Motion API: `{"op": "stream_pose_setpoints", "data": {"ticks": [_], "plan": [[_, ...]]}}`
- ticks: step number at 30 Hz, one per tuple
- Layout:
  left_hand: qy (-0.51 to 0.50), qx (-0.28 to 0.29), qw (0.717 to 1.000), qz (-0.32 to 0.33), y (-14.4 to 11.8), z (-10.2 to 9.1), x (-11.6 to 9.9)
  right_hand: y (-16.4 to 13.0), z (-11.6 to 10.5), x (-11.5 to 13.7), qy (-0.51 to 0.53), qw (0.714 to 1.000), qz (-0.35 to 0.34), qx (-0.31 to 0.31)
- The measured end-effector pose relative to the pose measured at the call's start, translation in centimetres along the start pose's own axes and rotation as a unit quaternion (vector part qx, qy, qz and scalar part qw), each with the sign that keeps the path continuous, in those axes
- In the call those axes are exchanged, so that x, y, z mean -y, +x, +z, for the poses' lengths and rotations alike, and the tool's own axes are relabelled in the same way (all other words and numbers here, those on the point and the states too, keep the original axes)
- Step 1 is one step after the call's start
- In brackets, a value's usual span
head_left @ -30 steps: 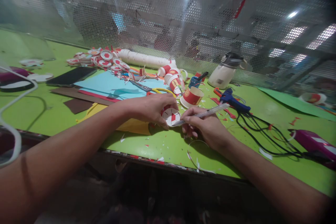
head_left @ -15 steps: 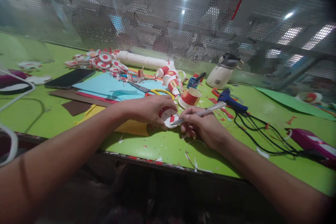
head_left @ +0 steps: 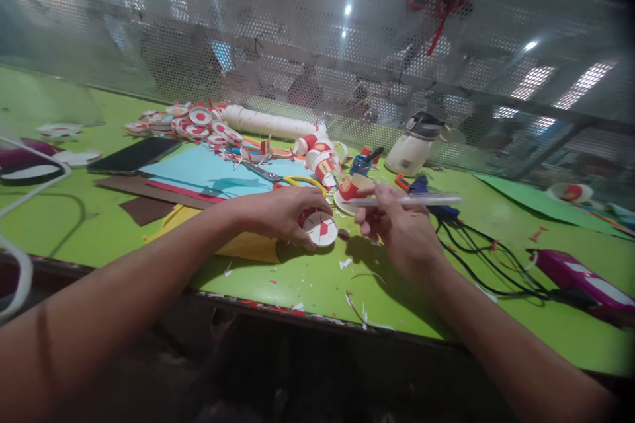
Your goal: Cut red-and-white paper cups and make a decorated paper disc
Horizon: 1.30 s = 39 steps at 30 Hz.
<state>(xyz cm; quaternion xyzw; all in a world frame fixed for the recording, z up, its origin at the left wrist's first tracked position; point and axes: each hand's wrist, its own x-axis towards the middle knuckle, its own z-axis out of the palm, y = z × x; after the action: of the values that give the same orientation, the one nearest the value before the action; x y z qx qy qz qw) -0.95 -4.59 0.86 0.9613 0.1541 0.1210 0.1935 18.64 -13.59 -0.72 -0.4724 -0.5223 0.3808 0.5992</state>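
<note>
My left hand (head_left: 292, 217) is closed around a paper cup (head_left: 321, 230) whose white round base, with a red patch and short dark lines, faces me. In my right hand (head_left: 401, 228), raised a little to the right of it, is a slim pale pen (head_left: 426, 199) held nearly level, its tip away from the cup. Behind the hands stands a red and white paper cup piece (head_left: 350, 193). Yellow-handled scissors (head_left: 270, 174) lie on light blue paper (head_left: 191, 168). My left palm side and the cup's far side are hidden.
White and red paper discs (head_left: 198, 117) are heaped at the back left beside a white stack of cups (head_left: 268, 121). A phone (head_left: 133, 155) lies left. To the right are a blue glue gun (head_left: 421, 188), a bottle (head_left: 411, 145), black cables (head_left: 476, 264) and a purple device (head_left: 580, 281).
My right hand has lifted the pen off the cup's base and moved up and right. The pen has turned nearly level. My left hand keeps its hold on the cup.
</note>
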Motion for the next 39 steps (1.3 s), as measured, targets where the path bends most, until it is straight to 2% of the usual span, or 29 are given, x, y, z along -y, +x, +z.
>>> {"op": "stream_pose_setpoints", "data": {"ticks": [3,7,11,14,23,30,35,39], "plan": [[-0.016,-0.021,1.0,0.003,-0.1,0.0,0.0,0.3,-0.2,0.0,-0.052,0.998,-0.014,-0.033],[-0.059,-0.046,0.997,0.027,-0.2,0.0,-0.1,0.2,-0.2,-0.3,-0.104,0.995,0.002,0.007],[-0.132,-0.063,0.989,0.034,-0.3,0.0,-0.6,-0.1,0.2,-0.4,-0.043,0.997,0.014,0.067],[-0.17,-0.069,0.983,0.029,-0.2,0.1,-1.0,-0.1,0.3,-0.5,0.003,0.996,0.023,0.085],[-0.155,-0.132,0.979,-0.014,0.3,0.5,-0.9,0.2,0.4,-0.7,0.056,0.995,0.022,0.077],[-0.177,-0.141,0.974,-0.025,0.3,0.8,-0.9,-0.2,0.8,0.0,0.038,0.997,0.02,0.06],[-0.185,-0.147,0.971,-0.027,0.1,0.5,-1.0,0.2,0.1,-0.1,0.017,1.0,-0.004,0.006],[-0.204,-0.149,0.967,-0.01,-0.1,0.0,-1.4,0.7,-0.5,-0.6,-0.016,1.0,0.007,-0.019]]}}
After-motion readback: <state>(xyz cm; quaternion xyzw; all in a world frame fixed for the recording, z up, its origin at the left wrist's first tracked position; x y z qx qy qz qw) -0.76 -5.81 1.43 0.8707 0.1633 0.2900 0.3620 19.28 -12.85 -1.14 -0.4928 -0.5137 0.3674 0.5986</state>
